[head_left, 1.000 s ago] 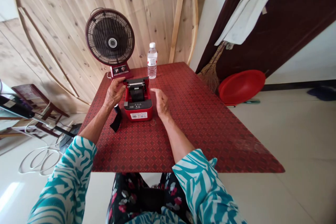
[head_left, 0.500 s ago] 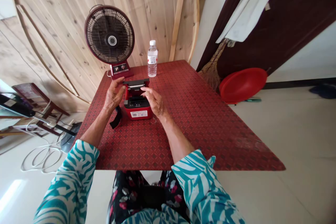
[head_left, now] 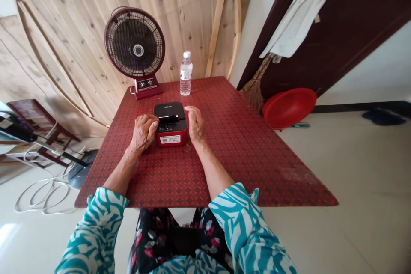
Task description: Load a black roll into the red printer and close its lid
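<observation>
Curling the left hand [head_left: 143, 132] against the left side of a red label printer [head_left: 171, 138], with no telling whether in a grip or only a light touch, and holding the right hand [head_left: 195, 125] open, its fingers upright just beside the printer's right side. Black lid [head_left: 167, 110] already lowered and lying shut, nothing on the printer left open, a white-labelled red front facing the person. Printer sitting near the middle of the worktop [head_left: 244, 158], nearer the far edge, with a desk fan [head_left: 135, 43] and a water bottle [head_left: 186, 73] beyond it by that edge.
</observation>
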`<state>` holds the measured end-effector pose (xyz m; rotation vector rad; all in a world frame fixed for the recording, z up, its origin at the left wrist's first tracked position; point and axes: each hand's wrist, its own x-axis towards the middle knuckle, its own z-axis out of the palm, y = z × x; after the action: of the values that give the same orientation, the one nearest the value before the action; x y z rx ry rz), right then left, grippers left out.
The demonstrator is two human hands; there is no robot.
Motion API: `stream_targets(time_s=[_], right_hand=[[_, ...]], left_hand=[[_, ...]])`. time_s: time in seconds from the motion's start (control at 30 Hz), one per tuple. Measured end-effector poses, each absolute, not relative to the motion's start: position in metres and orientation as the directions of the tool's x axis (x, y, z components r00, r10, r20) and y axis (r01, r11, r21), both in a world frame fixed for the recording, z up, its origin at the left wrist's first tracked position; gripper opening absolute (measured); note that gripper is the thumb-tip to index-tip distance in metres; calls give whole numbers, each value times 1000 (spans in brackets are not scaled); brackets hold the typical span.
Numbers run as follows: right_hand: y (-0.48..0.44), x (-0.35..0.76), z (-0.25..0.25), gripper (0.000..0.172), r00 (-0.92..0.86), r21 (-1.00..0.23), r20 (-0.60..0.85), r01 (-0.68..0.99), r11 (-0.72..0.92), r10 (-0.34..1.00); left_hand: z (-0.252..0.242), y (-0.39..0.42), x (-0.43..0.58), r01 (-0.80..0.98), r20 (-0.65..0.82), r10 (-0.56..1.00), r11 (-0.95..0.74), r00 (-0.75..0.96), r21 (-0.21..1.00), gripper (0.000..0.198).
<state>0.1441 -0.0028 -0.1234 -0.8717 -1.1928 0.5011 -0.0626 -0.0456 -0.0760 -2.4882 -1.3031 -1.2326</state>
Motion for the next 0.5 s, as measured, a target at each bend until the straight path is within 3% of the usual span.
stream_targets(time_s=[0.23,0.4,0.5], right_hand=[[-6,144,-140,52,211,-773,634,188,606,744],[-5,140,-146,54,262,-812,582,126,570,770],[-3,137,-152,58,321,-884,448,20,467,834]], left_hand=[[-73,-41,-63,696,679,655,-655,331,293,48],[-75,-41,-77,514,596,782,-592,183,621,40],[-80,-41,-89,478,604,797,-538,18,695,38]])
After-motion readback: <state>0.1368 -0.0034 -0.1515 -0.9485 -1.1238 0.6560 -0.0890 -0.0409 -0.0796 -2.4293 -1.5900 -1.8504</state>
